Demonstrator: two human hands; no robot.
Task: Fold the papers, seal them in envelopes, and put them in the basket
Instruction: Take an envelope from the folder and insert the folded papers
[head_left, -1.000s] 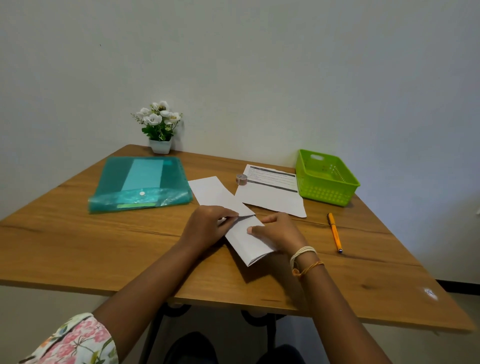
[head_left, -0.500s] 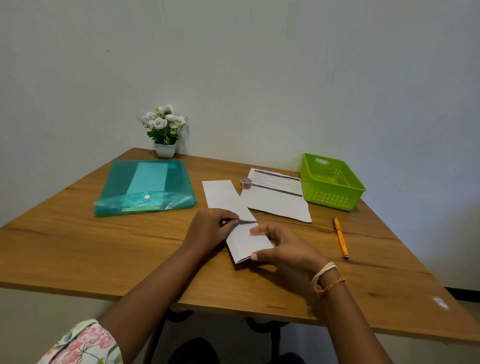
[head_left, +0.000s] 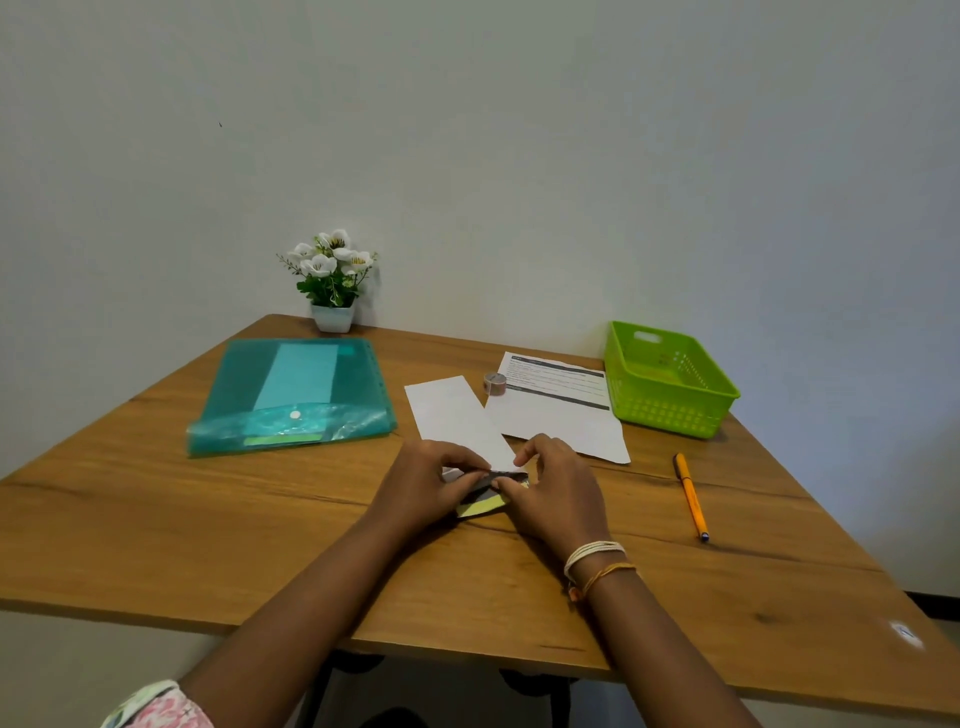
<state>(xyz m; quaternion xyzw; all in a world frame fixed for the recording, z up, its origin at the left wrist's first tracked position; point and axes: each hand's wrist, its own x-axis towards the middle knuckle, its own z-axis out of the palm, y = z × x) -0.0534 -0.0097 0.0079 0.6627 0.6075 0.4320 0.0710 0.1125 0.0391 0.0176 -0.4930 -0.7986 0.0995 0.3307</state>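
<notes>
At the table's middle, my left hand (head_left: 423, 486) and my right hand (head_left: 553, 493) both pinch a folded paper (head_left: 485, 501), lifted on edge so its printed dark and yellowish side shows between my fingers. Just behind it a white envelope (head_left: 457, 415) lies flat on the table. A printed sheet (head_left: 558, 408) lies to the envelope's right. The green plastic basket (head_left: 670, 379) stands at the far right of the table and appears to hold nothing.
A small tape roll (head_left: 494, 383) sits on the printed sheet's left corner. An orange pen (head_left: 691, 496) lies right of my hands. A teal plastic folder (head_left: 293, 397) lies at the left and a white flower pot (head_left: 332, 283) by the wall.
The white folded paper lay flat under my hands before; now its near end is folded up and over, showing the printed side. My right hand moved in next to my left.
</notes>
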